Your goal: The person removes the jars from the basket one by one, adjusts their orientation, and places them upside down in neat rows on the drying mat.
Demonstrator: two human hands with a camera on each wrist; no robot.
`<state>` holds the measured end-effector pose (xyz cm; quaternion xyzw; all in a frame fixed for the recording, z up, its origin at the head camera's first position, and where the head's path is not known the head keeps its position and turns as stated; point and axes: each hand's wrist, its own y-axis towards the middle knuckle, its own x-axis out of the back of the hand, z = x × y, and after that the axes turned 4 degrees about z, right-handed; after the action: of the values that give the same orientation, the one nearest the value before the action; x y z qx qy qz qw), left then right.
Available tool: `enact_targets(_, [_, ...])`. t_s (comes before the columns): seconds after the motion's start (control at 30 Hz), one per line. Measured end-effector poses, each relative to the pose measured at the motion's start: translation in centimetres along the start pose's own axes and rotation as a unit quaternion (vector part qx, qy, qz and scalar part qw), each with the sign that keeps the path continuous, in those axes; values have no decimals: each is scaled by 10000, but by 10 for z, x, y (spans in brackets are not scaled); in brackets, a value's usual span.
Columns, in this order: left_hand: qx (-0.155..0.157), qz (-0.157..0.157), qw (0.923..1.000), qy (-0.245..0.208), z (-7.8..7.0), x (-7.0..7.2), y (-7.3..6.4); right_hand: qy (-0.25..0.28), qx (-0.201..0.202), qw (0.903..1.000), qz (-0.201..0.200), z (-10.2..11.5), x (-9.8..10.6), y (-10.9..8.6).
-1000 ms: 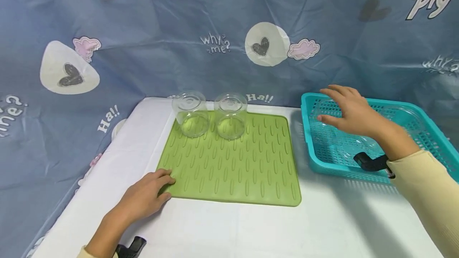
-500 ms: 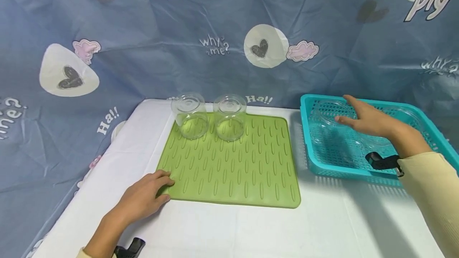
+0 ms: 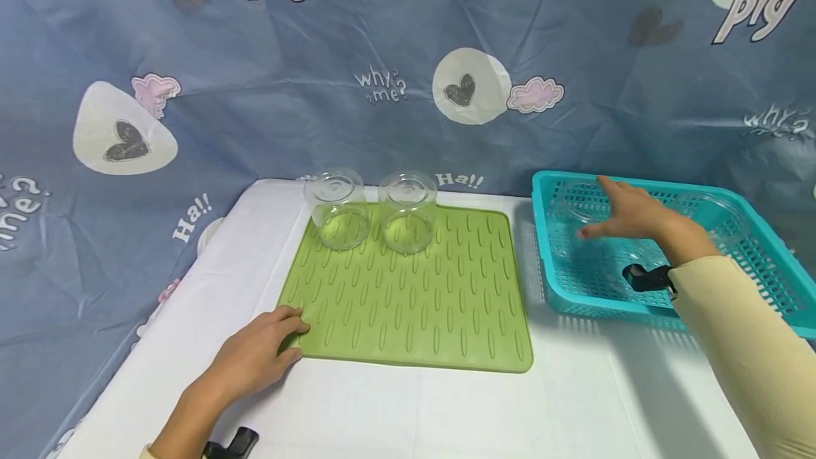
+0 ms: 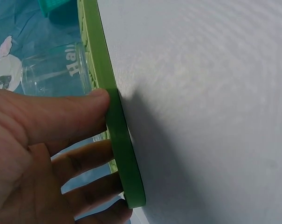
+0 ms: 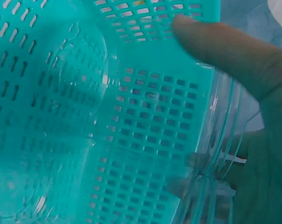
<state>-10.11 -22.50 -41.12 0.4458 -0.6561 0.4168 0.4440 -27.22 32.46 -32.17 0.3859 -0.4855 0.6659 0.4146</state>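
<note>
My left hand (image 3: 258, 349) rests at the near left corner of a green ribbed mat (image 3: 408, 317). In the left wrist view its thumb touches the mat's edge (image 4: 113, 112) and the fingertips lie along that side. Two clear cups stand upside down at the back of the mat, a left cup (image 3: 338, 214) and a right cup (image 3: 408, 222). My right hand (image 3: 627, 212) reaches into a turquoise basket (image 3: 593, 305), thumb spread wide. Its fingers lie behind the ridged rim of a clear cup (image 5: 222, 116) in the right wrist view, while the thumb stands away from the cup.
Several clear cups lie in the basket, among them one (image 5: 82, 77) near its middle in the right wrist view. A white cloth (image 3: 459, 409) covers the table. Close behind the mat and basket hangs a blue printed curtain (image 3: 306, 105).
My right hand first shifts right and lower over the basket, then comes back left to the cup at the basket's left side. My left hand keeps its place on the mat.
</note>
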Motion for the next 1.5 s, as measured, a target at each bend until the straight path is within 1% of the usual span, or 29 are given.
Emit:
enact_targets(0.07, [2,2,10000,-6,0,-1,0,-149,-199,9997,-6,2,1,1])
enact_targets(0.17, [3,-19,10000,3,1,-1,-1,-316,-373,9988,-36,7,3,3])
enact_targets(0.23, [0,-36,10000,1,1,-1,-1,-385,-393,9984,-147,9,2,4])
enact_targets(0.3, [-17,-48,10000,7,1,-1,0,-392,-340,9980,-357,11,0,8])
enact_targets(0.37, [-31,-46,10000,20,1,-1,0,-251,-248,9980,-528,10,-4,10])
enact_targets(0.43, [-40,-23,10000,27,1,-1,1,-5,-133,9982,-583,9,-7,12])
enact_targets(0.6, [-33,15,10000,47,1,0,1,509,-3,9978,-431,8,-10,12])
enact_targets(0.8, [-12,25,10000,16,-1,1,-1,536,101,9975,-450,6,-10,11])
enact_targets(0.97, [-6,46,10000,8,-2,0,-1,457,188,9973,-543,4,-13,10])
enact_targets(1.1, [-31,1,10000,10,-1,0,0,426,186,9967,-670,4,-14,12])
enact_targets(1.2, [-48,-26,10000,20,-1,0,1,561,139,9952,-787,7,-14,12])
enact_targets(1.33, [-37,-4,10000,1,-1,0,0,789,101,9929,-884,9,-13,9])
enact_targets(1.4, [-32,1,10000,0,-1,-1,-1,849,145,9917,-958,8,-11,4])
enact_targets(1.5, [-38,-22,10000,17,-1,-1,-1,1013,294,9872,-1198,5,-7,-3])
